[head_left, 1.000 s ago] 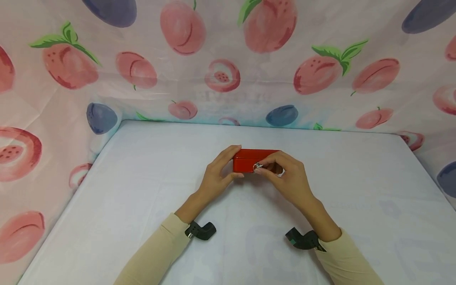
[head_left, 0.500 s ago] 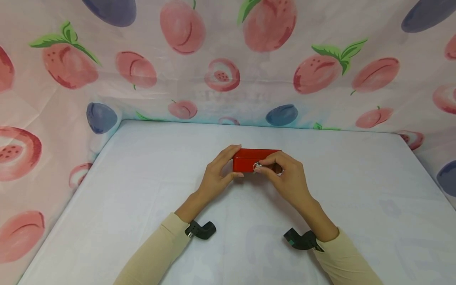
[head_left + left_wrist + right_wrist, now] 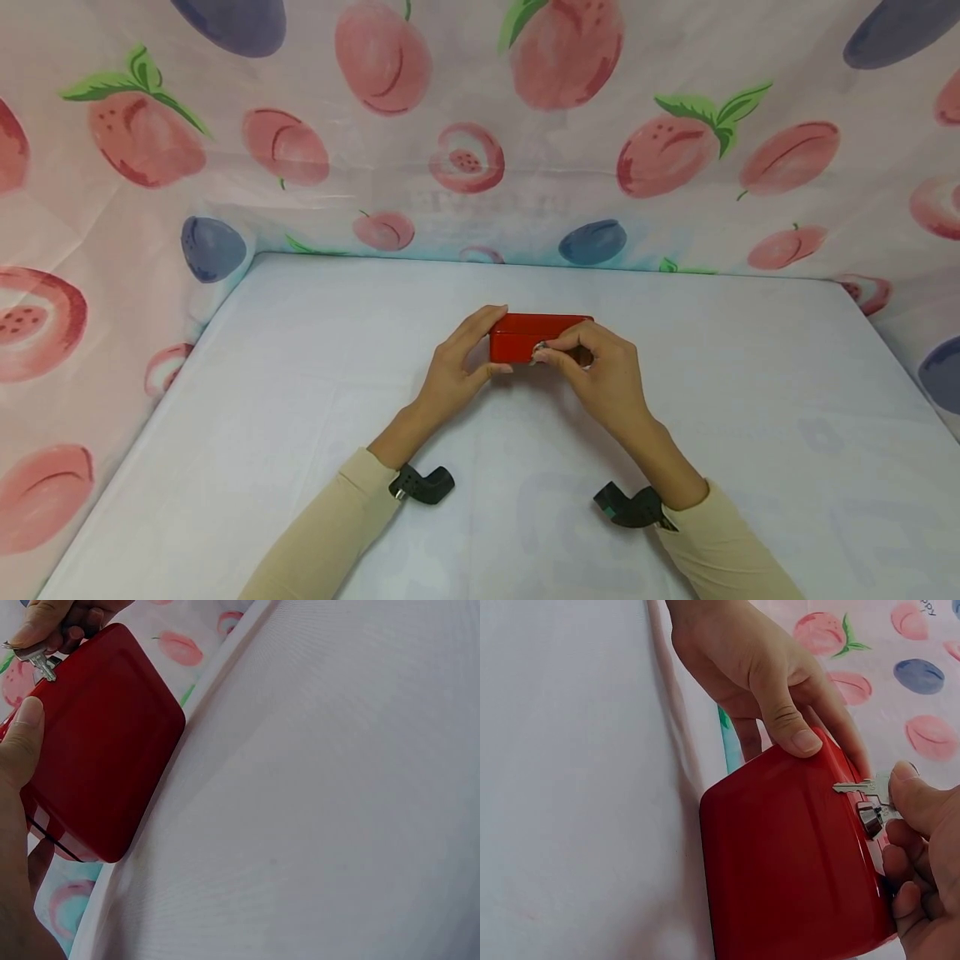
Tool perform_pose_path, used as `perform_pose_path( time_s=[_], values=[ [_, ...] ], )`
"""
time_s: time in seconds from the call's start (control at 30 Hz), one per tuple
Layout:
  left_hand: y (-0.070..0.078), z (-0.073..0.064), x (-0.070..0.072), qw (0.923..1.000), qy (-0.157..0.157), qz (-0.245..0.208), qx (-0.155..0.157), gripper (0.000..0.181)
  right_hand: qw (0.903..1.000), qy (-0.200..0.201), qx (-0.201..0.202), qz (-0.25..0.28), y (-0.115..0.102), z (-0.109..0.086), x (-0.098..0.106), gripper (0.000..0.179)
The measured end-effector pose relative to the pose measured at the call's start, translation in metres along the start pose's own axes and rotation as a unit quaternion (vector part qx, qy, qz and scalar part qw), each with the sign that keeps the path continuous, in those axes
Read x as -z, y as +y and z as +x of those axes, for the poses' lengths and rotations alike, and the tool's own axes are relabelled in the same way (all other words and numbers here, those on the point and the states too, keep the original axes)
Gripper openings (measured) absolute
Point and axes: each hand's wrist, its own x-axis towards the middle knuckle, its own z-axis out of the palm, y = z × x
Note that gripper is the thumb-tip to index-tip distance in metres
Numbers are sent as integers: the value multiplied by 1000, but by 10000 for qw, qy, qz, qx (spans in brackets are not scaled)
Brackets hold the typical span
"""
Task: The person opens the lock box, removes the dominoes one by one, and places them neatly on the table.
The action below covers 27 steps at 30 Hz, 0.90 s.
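A red lockable metal box (image 3: 513, 347) sits between the hands, its silver lock cylinder (image 3: 869, 818) on the side facing the person. My left hand (image 3: 448, 379) grips the box's left end, thumb (image 3: 26, 731) on one face and fingers round the other side. With thumb and forefinger, my right hand (image 3: 603, 371) pinches the head of a key at the lock. A loose silver key (image 3: 855, 787) sticks out beside the cylinder, and it also shows in the left wrist view as a key (image 3: 45, 667). The pinching fingers partly hide the key in the lock.
A white cloth (image 3: 360, 333) covers the table under the box. Behind and to the left stands a fruit-printed curtain (image 3: 405, 167). Black wrist cameras (image 3: 423, 485) are strapped at both sleeve cuffs.
My right hand and wrist have shifted slightly left and turned a little, with the keys turning at the lock. The left hand and the box stay put.
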Motion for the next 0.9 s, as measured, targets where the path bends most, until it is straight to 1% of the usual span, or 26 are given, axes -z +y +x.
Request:
perform_pose_path(
  time_s=[0.2, 0.33, 0.67, 0.9],
  values=[
    [1, 0, 0, 10000, -17, -8, -22, 73, 9999, 165, -30, -42, -1, -1, -2, 19],
    [1, 1, 0, 10000, 5, 48, -27, 73, 9994, 287, -40, -173, -3, -1, -4, 18],
    [3, 1, 1, 9999, 16, 114, -76, 73, 9986, 377, -260, -267, -9, -3, -7, 17],
    [3, 1, 0, 10000, -7, 80, 13, 73, 9984, 460, -189, -274, -8, -4, -9, 16]
  ],
)
